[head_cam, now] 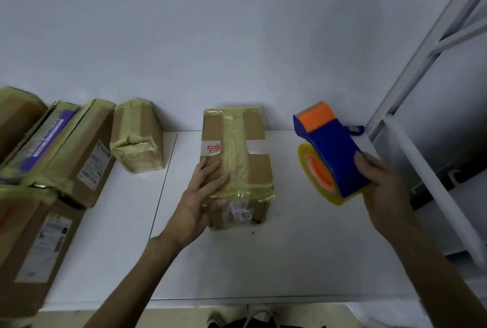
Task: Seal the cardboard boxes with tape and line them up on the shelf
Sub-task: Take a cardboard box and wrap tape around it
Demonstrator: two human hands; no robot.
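A closed cardboard box (238, 153) is sitting in the middle of the white desk (263, 261), its far end close to the wall (210, 37). A wide strip of yellowish tape is running along its top from end to end and folding down over the near edge, and a white band with red print is crossing it. The flaps are lying shut, so what is inside is not showing. The left hand (203, 195) is holding the near left corner of this box, fingers lying over the top and thumb pressing against the front face beside a small printed label.

The right hand (382, 182) is gripping a blue tape dispenser (333, 153) by its near end, holding it above the desk to the right of the box and apart from it. A yellowish tape roll (303, 155) on an orange core is sitting in the dispenser.

To the left, a small taped box (138, 137) is standing near the wall, well apart from the middle one. Beyond it a box with a purple label (66, 143) is leaning tilted among others, and a large labelled box (34, 243) is lying at the near left. All are sealed, their contents hidden. A white metal frame (432, 45) is rising at the right
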